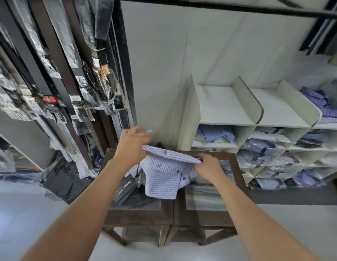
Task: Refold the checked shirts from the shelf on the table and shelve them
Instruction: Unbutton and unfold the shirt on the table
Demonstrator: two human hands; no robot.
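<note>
Scanning from the left: belts in plastic sleeves hang on a dark rack, well apart from the work.

Left hand: reaches over the far left of the table. Fingers are curled down and pinch the left end of the collar. The thumb is hidden, so we cannot tell how deep the hold goes.

Hang tags: dark cards on strings, lying on the tabletop just beside the cloth.

Checked shirt: lies on the table between our hands, front up, buttons showing, with the lower edge drooping over the table's middle seam. It is partly bunched, and we judge the fold not yet finished.

Right hand: fingers are bent and pressed together on the right end of the collar, probably pinching it. The fingertips are tucked under the cloth.

Handling: we judge the cloth light, thin and limp, so it will sag and slide wherever it is unsupported. The collar looks like the stiffest part. We hold it at both collar ends for squaring up. For carrying, flat palms under the folded body seem safer. The dangling tags may snag.

Shelf: stands to the right, with white dividers and bare top bays. Folded shirts fill the cubbies below.
</note>
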